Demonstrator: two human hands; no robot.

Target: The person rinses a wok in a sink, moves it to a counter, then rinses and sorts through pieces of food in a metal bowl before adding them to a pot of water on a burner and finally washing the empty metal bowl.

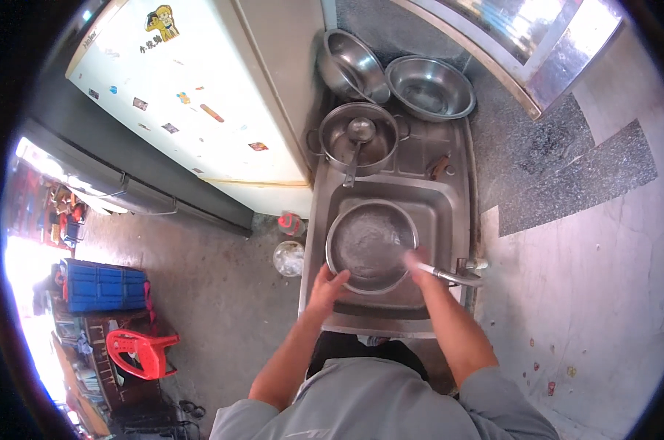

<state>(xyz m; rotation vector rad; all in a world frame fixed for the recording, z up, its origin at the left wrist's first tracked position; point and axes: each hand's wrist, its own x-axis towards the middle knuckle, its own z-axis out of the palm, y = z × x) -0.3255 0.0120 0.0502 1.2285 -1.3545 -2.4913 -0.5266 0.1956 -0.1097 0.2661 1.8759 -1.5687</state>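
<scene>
A round stainless steel basin [372, 238] with water in it sits in the sink [438, 220] in front of me. My left hand [327, 287] grips its near left rim, thumb over the edge and fingers on the outside. At the right rim, my right hand [417, 267] is smeared by motion beside the end of the metal faucet [449, 274]. Whether those fingers hold the rim, touch the spout or are free, I cannot tell. The water's surface looks rippled and foamy.
Behind the sink bowl stands a two-handled pot [333, 139] with a ladle [360, 132] resting in it. Two more steel basins [428, 86] lean at the back. A white fridge [222, 95] borders the left; a red chair [141, 353] and blue crate [104, 286] stand farther left.
</scene>
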